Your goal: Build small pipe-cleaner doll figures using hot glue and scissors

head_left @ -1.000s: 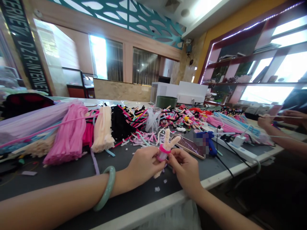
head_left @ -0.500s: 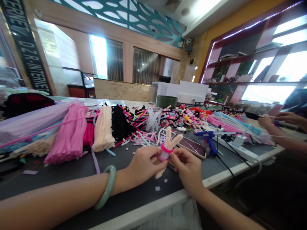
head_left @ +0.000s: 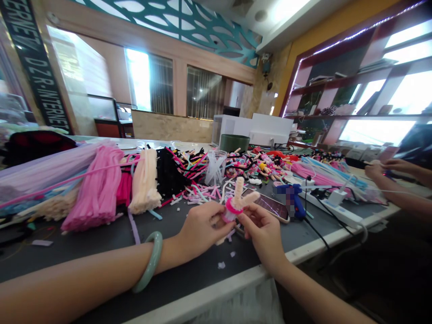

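Obs.: cream pipe-cleaner figure (head_left: 240, 196), two prongs up, held upright just above the near part of the bench (head_left: 84, 243), between both hands. A pink band (head_left: 230, 208) circles it below the fork.

Left hand (head_left: 199, 228): grip closed on the figure from the left, thumb against the band. Right hand (head_left: 263, 234): fingertips pinched together on the stem just under the band. The lower end of the figure pokes out below the fingers. Pale green bangle (head_left: 148, 262) on the left wrist.

Judgement on handling: the work looks like seating the pink wrap on the stem. It likely goes best with the left grip steady and low, so the prongs are not crushed. The right fingertips do the small turning, with the wire end pressed flat into the fuzz. Loose turns would slide; too hard a squeeze would bend the fork.

Around the hands:
- A phone (head_left: 270, 205) lies flat just beyond the figure.
- A blue glue gun (head_left: 293, 197) lies to the phone's right, near a white power strip (head_left: 337, 212).
- Cut scraps are scattered on the dark surface.

Farther back:
- Bundles of pink pipe cleaners (head_left: 97, 189), a cream bundle (head_left: 145, 180) and a black bundle (head_left: 167, 173).
- A clear cup (head_left: 216, 166) and a green round tub (head_left: 234, 143).

Far right: a co-worker's hands (head_left: 374, 171) hold a thin stick.

Room: bright windows, teal cut-out ceiling panel, lit shelves (head_left: 337, 90) on the right wall.
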